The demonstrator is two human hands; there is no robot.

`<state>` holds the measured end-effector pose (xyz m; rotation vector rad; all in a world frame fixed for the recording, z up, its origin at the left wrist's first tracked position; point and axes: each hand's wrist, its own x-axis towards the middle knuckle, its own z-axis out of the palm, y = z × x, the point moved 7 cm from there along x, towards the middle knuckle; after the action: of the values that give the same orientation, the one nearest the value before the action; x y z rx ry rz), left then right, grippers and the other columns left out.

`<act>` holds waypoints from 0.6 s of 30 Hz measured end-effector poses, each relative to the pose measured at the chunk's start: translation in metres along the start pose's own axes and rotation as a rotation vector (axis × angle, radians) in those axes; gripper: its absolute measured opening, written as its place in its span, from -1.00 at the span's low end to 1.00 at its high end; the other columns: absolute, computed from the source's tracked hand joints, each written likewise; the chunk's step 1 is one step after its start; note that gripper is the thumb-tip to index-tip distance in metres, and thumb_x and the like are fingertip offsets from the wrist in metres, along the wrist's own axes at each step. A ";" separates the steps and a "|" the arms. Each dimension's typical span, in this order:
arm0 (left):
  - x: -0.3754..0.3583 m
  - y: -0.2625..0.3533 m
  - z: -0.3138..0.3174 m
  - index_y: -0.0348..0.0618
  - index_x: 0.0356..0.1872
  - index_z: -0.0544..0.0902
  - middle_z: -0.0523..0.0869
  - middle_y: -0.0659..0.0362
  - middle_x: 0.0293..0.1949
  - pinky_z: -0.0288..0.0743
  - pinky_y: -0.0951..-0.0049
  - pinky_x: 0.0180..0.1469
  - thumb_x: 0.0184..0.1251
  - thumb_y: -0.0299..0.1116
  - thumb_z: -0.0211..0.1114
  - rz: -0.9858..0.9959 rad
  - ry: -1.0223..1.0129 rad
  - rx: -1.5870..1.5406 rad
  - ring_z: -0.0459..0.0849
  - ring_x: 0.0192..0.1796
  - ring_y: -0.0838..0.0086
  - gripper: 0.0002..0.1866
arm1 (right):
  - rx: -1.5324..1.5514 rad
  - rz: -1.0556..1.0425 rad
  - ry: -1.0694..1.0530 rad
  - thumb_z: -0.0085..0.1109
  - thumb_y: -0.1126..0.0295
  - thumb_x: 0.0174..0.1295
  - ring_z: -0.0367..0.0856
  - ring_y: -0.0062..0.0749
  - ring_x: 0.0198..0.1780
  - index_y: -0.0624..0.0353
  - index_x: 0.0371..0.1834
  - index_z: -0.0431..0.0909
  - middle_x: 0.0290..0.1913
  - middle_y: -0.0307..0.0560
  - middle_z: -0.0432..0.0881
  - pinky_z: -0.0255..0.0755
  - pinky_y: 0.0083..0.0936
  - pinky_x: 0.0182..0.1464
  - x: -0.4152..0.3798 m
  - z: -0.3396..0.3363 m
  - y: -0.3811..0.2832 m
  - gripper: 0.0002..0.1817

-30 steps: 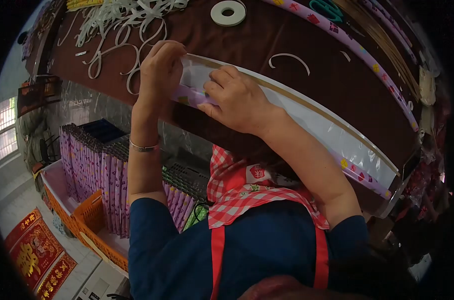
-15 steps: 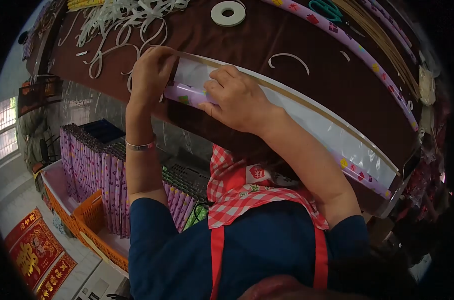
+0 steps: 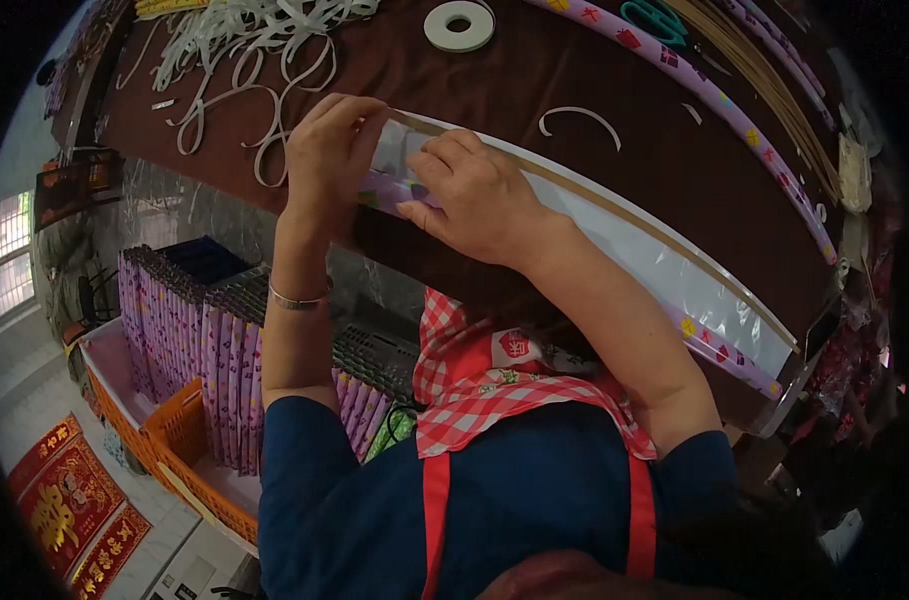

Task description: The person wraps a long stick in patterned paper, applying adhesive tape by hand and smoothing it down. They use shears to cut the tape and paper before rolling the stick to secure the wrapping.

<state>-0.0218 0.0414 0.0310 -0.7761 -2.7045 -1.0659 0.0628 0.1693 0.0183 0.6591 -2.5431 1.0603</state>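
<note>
A long sheet of wrapping paper [image 3: 604, 215], white inside and purple-patterned outside, lies across the near side of the table. Its near edge is turned over into a purple band, and a thin brown strip [image 3: 674, 243] runs along its far edge. My left hand [image 3: 332, 150] is closed at the sheet's left part, fingertips on the far edge near the strip. Beside it, my right hand [image 3: 474, 195] has bent fingers over the white side and the thumb on the purple band, gripping the sheet. What lies under the left palm is hidden.
On the dark brown tablecloth lie a roll of white tape [image 3: 436, 28], a heap of white strips [image 3: 244, 50], green-handled scissors [image 3: 654, 22], a long purple roll [image 3: 719, 100] and thin brown sticks [image 3: 774, 95]. An orange basket [image 3: 179, 430] with several purple bundles stands below left.
My left hand has slid right along the sheet, from its left end toward my right hand. My right hand has stayed in nearly the same place.
</note>
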 end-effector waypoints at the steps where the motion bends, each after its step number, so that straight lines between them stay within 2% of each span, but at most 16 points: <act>1: -0.002 0.002 0.001 -0.21 -0.23 0.69 0.70 0.08 -0.31 0.56 0.38 -0.24 0.20 -0.46 0.32 0.000 -0.001 0.000 0.71 -0.30 0.29 -0.86 | 0.000 0.001 0.000 0.40 0.24 0.04 0.56 -0.08 0.03 0.30 -0.08 0.56 -0.09 0.05 0.60 0.55 -0.29 -0.01 0.000 0.000 0.000 -0.56; 3: -0.009 0.018 0.003 -0.19 -0.25 0.70 0.70 0.11 -0.33 0.53 0.33 -0.21 0.14 -0.50 0.32 0.163 -0.009 0.090 0.69 -0.28 0.21 -0.86 | 0.045 0.063 0.048 0.41 0.27 0.04 0.56 -0.04 0.05 0.32 0.10 0.45 -0.06 0.09 0.60 0.54 -0.26 0.01 -0.001 -0.001 0.004 -0.41; 6: -0.016 0.033 0.002 -0.17 -0.28 0.69 0.70 0.13 -0.35 0.50 0.30 -0.18 0.07 -0.52 0.33 0.176 -0.062 0.078 0.68 -0.24 0.16 -0.84 | 0.062 0.060 0.113 0.41 0.28 0.03 0.56 0.00 0.07 0.33 0.21 0.36 -0.02 0.13 0.60 0.53 -0.24 0.05 -0.001 -0.005 0.004 -0.31; 9: -0.023 0.034 0.009 -0.18 -0.28 0.69 0.71 0.14 -0.34 0.50 0.30 -0.18 0.03 -0.53 0.34 0.163 -0.117 0.052 0.68 -0.25 0.15 -0.82 | 0.061 0.093 0.001 0.42 0.29 0.03 0.55 0.01 0.10 0.34 0.20 0.39 0.02 0.15 0.59 0.52 -0.24 0.08 0.001 -0.001 0.004 -0.32; 13: -0.026 0.028 0.012 -0.20 -0.26 0.68 0.72 0.12 -0.32 0.51 0.31 -0.22 0.05 -0.55 0.33 0.137 -0.173 -0.068 0.69 -0.27 0.20 -0.81 | 0.035 0.043 0.060 0.41 0.28 0.03 0.54 0.01 0.11 0.34 0.19 0.40 0.02 0.14 0.59 0.51 -0.25 0.10 -0.001 -0.002 0.005 -0.34; 15: -0.028 0.021 0.012 -0.22 -0.23 0.68 0.72 0.11 -0.29 0.52 0.35 -0.26 0.08 -0.56 0.32 0.036 -0.227 -0.155 0.69 -0.29 0.26 -0.81 | 0.040 0.034 0.078 0.40 0.25 0.05 0.54 -0.01 0.10 0.35 0.10 0.48 0.00 0.13 0.60 0.50 -0.26 0.10 -0.001 -0.004 0.003 -0.42; 16: -0.027 0.023 0.010 -0.22 -0.23 0.68 0.72 0.11 -0.29 0.52 0.35 -0.26 0.08 -0.56 0.32 0.036 -0.227 -0.155 0.69 -0.29 0.26 -0.81 | 0.040 0.034 0.079 0.40 0.25 0.05 0.54 -0.01 0.10 0.35 0.10 0.48 0.00 0.13 0.60 0.50 -0.26 0.10 -0.001 -0.004 0.004 -0.42; 18: -0.023 0.019 0.001 -0.24 -0.22 0.67 0.71 0.10 -0.28 0.53 0.39 -0.28 0.13 -0.56 0.30 -0.084 -0.175 -0.175 0.68 -0.33 0.30 -0.83 | 0.014 0.031 0.016 0.38 0.23 0.07 0.53 -0.02 0.10 0.36 0.01 0.54 -0.01 0.13 0.59 0.49 -0.27 0.10 -0.001 0.000 0.005 -0.49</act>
<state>0.0071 0.0441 0.0349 -0.8255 -2.8392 -1.3274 0.0613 0.1729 0.0150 0.6147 -2.5423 1.0896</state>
